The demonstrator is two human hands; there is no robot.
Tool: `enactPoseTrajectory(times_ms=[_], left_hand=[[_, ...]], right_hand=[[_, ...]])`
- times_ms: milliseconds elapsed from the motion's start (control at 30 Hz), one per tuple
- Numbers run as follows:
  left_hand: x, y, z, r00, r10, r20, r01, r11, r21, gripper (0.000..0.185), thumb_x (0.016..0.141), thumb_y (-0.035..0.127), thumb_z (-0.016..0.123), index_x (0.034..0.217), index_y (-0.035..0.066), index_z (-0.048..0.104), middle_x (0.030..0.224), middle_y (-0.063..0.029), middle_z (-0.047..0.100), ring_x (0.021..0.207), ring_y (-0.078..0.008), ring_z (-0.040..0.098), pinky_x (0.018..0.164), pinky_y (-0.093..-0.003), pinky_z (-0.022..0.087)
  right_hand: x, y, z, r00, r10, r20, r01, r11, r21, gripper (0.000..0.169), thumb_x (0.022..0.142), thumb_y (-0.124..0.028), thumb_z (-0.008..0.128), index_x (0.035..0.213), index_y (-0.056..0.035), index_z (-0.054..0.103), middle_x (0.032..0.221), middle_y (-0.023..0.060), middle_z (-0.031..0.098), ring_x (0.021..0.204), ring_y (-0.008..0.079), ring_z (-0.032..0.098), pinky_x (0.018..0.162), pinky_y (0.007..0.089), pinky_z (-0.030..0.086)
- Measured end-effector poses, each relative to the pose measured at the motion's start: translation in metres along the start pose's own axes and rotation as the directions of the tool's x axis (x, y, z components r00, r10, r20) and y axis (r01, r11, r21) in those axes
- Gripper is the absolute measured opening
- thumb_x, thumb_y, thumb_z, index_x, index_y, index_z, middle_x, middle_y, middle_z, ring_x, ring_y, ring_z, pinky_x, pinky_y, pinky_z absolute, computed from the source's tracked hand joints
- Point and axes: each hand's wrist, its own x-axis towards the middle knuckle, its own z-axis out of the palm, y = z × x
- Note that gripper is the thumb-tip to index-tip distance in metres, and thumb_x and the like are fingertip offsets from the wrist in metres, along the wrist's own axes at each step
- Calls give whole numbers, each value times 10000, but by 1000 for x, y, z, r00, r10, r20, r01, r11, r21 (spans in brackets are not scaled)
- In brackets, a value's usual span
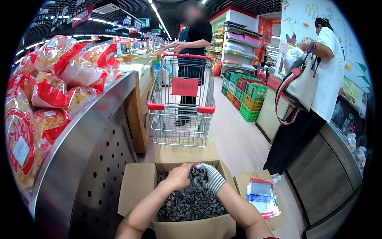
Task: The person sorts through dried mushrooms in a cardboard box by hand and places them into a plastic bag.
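Note:
An open cardboard box (195,228) stands before me, holding a heap of dark dried wood-ear fungus (191,206). Over its far part, my bare left hand (180,176) has its fingers at the edge of what looks like a clear plastic bag (191,187). My right hand (210,177), in a grey-and-white striped glove, is curled around a clump of the fungus beside it, close to the left fingertips. Whether that clump is inside the bag is hard to tell. On the box's right flap lies a stack of flat clear bags (262,198) with red and blue print.
A metal shopping cart (180,125) stands just beyond the box, with a person (194,38) behind it. Bagged snacks (50,89) fill a steel-edged display at left. Another person (326,65) with a shoulder bag stands at the right counter, near stacked plastic crates (250,101).

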Motion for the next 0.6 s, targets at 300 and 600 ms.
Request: enactPoseTrajectory(times_ms=[300, 600], left_hand=[[-25, -11, 11, 991, -127, 31, 128, 990, -50, 696, 738, 33, 666, 1397, -18, 448, 1289, -250, 597, 1213, -410, 575, 1021, -457, 481], [-45, -38, 27, 986, -164, -18, 156, 963, -221, 786, 716, 66, 691, 1456, 20, 428, 1350, -255, 577, 1271, -387, 549, 1060, -422, 457]], right_hand=[[11, 42, 41, 799, -400, -449, 114, 834, -539, 489, 875, -288, 760, 1262, -46, 589, 1148, 112, 669, 1025, 227, 632, 892, 382, 523], [2, 60, 54, 891, -433, -135, -93, 117, -989, 375, 944, -285, 582, 1196, -11, 628, 1027, 245, 707, 945, 338, 699, 863, 412, 542]])
